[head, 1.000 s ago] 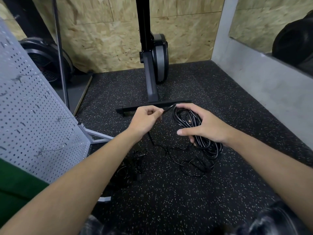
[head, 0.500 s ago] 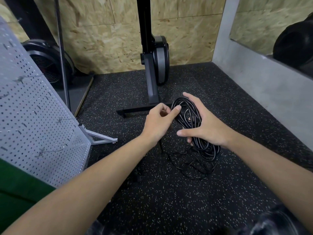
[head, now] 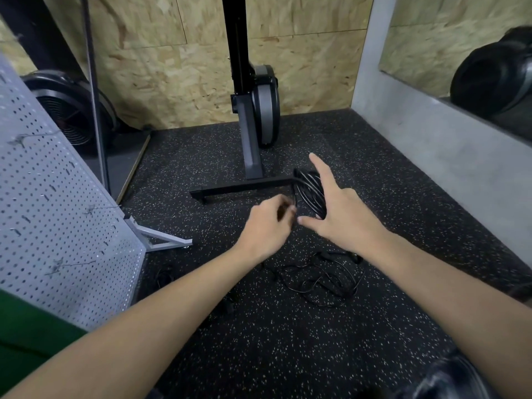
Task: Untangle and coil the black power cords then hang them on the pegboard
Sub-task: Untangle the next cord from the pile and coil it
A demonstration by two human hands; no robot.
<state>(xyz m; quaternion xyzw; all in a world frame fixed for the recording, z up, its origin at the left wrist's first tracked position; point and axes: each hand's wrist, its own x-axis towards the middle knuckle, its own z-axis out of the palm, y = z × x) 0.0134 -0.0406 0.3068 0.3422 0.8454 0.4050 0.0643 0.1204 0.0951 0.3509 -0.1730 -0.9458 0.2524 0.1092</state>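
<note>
Now right hand has spread its grip round coil; left hand pinches it.

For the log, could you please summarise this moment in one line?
right hand holds coil | left hand pinches strand | loose cord on floor

Your speckled rubber floor is carrying loose black cords, a machine base, and the pegboard's foot.
</note>
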